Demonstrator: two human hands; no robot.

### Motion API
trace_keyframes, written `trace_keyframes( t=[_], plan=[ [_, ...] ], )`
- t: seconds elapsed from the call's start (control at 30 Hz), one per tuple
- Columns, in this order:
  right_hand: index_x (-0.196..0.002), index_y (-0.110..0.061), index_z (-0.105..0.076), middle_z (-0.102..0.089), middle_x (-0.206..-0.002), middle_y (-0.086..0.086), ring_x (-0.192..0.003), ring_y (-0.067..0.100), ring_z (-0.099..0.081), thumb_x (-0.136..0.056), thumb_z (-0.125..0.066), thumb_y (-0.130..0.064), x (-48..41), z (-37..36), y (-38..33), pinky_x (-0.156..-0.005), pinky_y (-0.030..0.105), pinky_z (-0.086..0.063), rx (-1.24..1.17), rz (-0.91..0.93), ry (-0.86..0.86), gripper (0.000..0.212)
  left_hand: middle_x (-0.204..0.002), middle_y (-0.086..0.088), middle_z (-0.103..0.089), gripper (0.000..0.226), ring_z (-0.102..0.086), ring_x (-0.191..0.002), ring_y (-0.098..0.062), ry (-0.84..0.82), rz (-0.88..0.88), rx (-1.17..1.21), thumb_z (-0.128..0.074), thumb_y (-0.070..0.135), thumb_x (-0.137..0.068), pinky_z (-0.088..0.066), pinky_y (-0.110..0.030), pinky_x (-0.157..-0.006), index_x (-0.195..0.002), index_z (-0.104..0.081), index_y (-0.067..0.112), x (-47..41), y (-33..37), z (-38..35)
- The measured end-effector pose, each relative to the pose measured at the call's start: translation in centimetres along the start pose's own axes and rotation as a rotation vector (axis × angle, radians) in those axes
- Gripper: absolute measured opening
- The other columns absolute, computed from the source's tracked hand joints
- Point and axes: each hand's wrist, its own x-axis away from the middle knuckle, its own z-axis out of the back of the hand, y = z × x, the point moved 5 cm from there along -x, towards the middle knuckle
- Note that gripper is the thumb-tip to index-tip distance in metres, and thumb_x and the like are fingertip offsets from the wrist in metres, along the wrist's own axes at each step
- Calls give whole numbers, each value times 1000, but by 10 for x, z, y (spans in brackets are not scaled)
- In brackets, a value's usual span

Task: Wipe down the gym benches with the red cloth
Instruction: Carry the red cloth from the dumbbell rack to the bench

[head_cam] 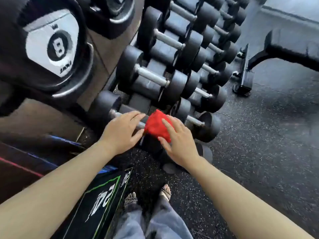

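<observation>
Head view: the red cloth (156,125) sits bunched over one end of the lowest dumbbell (107,105), apparently parked there rather than in use. The left hand (122,131) lies just left of the cloth, fingers straight and slightly apart over the bar, tips at the cloth's edge. The right hand (178,142) rests on the cloth, fingers spread, not clamped — judged a reach to gather it. A bench (293,44) stands well apart from the cloth, up and right — wiping there judged not begun.

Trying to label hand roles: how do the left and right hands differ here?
The left hand rests on the bare dumbbell handle; the right hand rests on the red cloth. The left hand sits mid-handle; the right hand sits toward its right end. Both hands have fairly straight fingers.
</observation>
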Motion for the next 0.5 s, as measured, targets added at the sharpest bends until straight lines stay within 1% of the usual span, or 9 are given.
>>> trace_keyframes(
  t=[0.07,0.13,0.23,0.33,0.4,0.5],
  plan=[
    [-138,-11,-43,-40,-146,10,-132,32,-40,-83,-46,-45,-9,-13,-1,-104,47,-39,-15,10,-18,64,-123,-7,-61,60,-61,-108,-27,-15,47,6,-36,46,-81,-54,-38,-79,-127,-56,13,1,-7,-9],
    [-139,-11,-41,-37,-148,10,-134,32,-37,-82,-52,-43,-14,-25,-1,-105,48,-37,7,13,-18,66,-126,-7,-59,61,-60,-112,-26,7,71,-1,-35,46,-81,-53,-38,-81,-129,-55,14,5,-10,-18],
    [-141,-12,-37,-32,-151,7,-139,29,-30,-80,-58,-43,-16,-38,0,-109,49,-30,28,4,-2,72,-128,-5,-58,61,-57,-114,-23,48,83,16,-34,46,-82,-51,-35,-84,-130,-54,15,7,-11,-22],
    [-143,-13,-33,-28,-153,6,-141,28,-25,-79,-65,-40,-17,-44,1,-111,51,-24,46,-14,5,76,-129,-4,-57,60,-56,-116,-23,35,90,32,-35,46,-83,-50,-35,-87,-132,-52,15,8,-12,-23],
    [-143,-14,-33,-28,-153,6,-141,29,-25,-78,-68,-37,-18,-47,2,-110,52,-24,54,-26,21,78,-133,-3,-54,57,-52,-120,-23,26,97,49,-40,43,-86,-47,-36,-91,-136,-47,16,8,-13,-26],
    [-143,-14,-35,-31,-152,6,-140,31,-27,-80,-69,-30,-18,-49,1,-110,53,-24,24,-50,32,73,-140,-1,-47,55,-45,-127,-21,9,113,91,-52,35,-91,-41,-36,-97,-142,-39,19,7,-13,-27]
  ],
)
